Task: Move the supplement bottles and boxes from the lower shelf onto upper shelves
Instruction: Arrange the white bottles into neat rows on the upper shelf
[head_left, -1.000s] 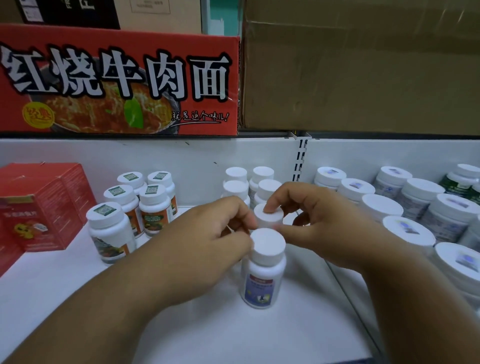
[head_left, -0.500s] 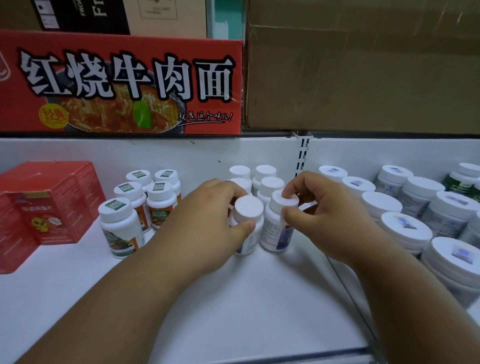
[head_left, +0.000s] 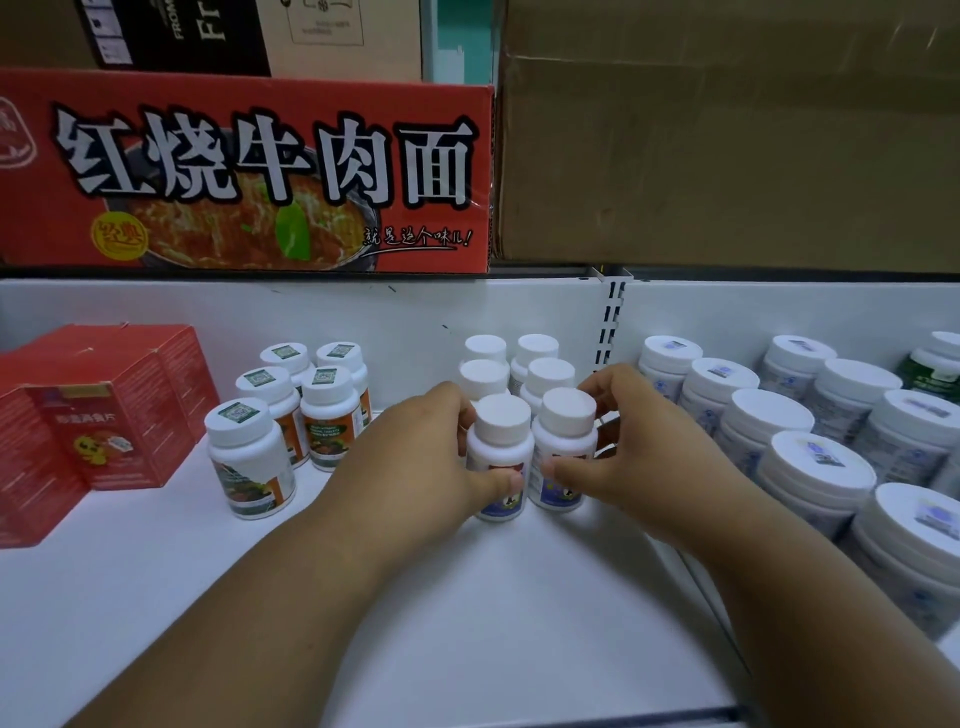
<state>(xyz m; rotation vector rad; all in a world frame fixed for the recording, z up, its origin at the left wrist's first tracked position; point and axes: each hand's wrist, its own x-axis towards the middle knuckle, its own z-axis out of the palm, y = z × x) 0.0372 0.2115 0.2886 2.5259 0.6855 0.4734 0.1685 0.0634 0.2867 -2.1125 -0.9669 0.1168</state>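
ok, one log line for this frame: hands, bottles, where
left hand: grips left front bottle | right hand: grips right front bottle | both upright on white shelf, front of two-column row

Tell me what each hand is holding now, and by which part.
The left hand grips one white-capped bottle by its body; the right hand grips the neighbouring bottle the same way.

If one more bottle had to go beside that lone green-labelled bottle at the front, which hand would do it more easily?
Probably the left hand. It grips the left blue-labelled bottle on the side nearer the green-labelled bottle, with bare shelf between. The right hand, holding the other bottle, would have to cross over.
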